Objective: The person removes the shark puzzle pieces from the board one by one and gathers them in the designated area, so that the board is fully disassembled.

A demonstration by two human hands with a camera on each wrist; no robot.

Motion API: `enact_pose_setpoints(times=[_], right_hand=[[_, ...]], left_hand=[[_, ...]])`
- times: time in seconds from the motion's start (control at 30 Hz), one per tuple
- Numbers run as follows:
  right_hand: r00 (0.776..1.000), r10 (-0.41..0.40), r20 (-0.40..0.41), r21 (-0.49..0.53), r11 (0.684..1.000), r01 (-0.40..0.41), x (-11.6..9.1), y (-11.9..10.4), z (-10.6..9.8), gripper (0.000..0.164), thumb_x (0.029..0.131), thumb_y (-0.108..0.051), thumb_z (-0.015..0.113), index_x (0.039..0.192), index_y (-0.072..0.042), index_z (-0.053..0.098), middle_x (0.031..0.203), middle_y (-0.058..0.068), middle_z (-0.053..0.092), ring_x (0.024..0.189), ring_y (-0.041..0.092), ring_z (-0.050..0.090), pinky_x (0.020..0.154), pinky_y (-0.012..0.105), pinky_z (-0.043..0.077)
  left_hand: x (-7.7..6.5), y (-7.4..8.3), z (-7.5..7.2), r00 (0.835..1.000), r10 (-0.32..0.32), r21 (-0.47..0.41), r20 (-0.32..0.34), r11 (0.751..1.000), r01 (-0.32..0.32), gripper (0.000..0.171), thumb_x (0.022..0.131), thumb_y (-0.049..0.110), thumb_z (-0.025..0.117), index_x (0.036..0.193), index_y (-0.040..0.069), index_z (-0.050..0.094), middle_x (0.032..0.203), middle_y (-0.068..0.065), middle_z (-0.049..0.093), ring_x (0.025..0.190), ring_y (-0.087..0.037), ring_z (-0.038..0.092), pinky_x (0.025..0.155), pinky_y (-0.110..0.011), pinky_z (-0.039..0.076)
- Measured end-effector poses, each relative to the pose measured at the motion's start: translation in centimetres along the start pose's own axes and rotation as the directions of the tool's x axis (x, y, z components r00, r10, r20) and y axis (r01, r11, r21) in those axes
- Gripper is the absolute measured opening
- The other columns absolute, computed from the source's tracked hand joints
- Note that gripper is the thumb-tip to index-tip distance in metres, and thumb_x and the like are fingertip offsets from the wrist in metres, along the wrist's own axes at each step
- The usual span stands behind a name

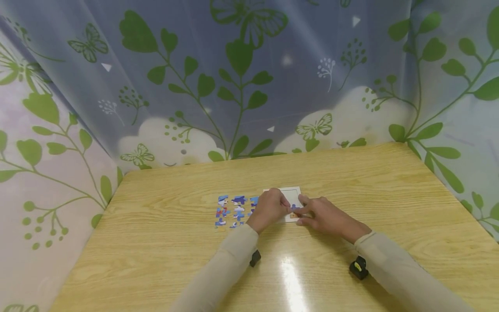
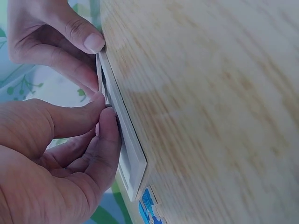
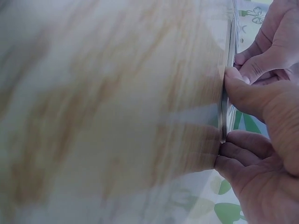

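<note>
A white-rimmed puzzle tray (image 1: 281, 189) lies on the table, with a blue piece (image 1: 294, 207) and an orange patch in its lower right part. My left hand (image 1: 270, 207) reaches over the tray's left side; thumb and forefinger pinch a small puzzle piece, mostly hidden by the fingertips. From the right, my right hand (image 1: 325, 214) holds the tray's edge, its thumb at the lower right corner. Its forefinger reaches in beside the blue piece. In the left wrist view the tray (image 2: 133, 154) shows edge-on, both hands meeting along it.
Several loose blue jigsaw pieces (image 1: 238, 209) lie in rough rows left of the tray, some hidden behind the left hand. The wooden table (image 1: 163, 255) meets a patterned curtain (image 1: 249, 108) at the back and sides. Black wrist cameras hang below both sleeves.
</note>
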State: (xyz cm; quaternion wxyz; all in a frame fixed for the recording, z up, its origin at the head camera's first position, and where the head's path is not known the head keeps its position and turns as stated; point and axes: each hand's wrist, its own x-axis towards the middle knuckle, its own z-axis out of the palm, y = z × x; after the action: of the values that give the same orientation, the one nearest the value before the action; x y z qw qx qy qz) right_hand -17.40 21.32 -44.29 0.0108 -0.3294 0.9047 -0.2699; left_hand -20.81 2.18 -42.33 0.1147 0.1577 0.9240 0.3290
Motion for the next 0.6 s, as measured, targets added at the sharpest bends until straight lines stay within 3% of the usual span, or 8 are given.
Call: enact_pose_setpoints(times=[0.2,0.4,0.6], right_hand=[[1.0,0.002,-0.002,0.008,1.0,-0.002,-0.17,-0.04,0.08,0.035,0.093,-0.014,0.074,0.123,0.003,0.068,0.133,0.042,0.051,0.101,0.043,0.069,0.089,0.051,0.056],[1.0,0.022,-0.001,0.022,1.0,-0.022,-0.28,0.05,0.09,0.036,0.092,-0.015,0.074,0.123,0.003,0.068,0.138,0.044,0.042,0.116,0.052,0.058,0.095,0.055,0.051],[0.999,0.038,0.019,0.034,0.999,-0.039,-0.33,0.04,0.04,0.038,0.094,-0.014,0.073,0.127,0.003,0.065,0.141,0.043,0.04,0.118,0.051,0.057,0.096,0.055,0.05]], left_hand=[[0.2,-0.14,-0.04,1.0,-0.02,-0.013,-0.013,1.0,0.02,0.006,0.084,0.011,0.083,0.082,0.008,0.079,0.085,-0.003,0.075,0.074,-0.014,0.064,0.067,-0.026,0.053],[0.37,-0.36,-0.24,0.998,-0.069,-0.058,-0.004,0.996,0.069,0.004,0.082,0.013,0.083,0.083,0.01,0.08,0.085,0.0,0.075,0.081,-0.016,0.065,0.074,-0.03,0.055],[0.3,-0.68,-0.44,0.995,-0.096,-0.11,0.0,0.989,0.096,0.003,0.08,0.011,0.082,0.083,0.011,0.08,0.087,0.001,0.075,0.083,-0.016,0.065,0.077,-0.03,0.055]])
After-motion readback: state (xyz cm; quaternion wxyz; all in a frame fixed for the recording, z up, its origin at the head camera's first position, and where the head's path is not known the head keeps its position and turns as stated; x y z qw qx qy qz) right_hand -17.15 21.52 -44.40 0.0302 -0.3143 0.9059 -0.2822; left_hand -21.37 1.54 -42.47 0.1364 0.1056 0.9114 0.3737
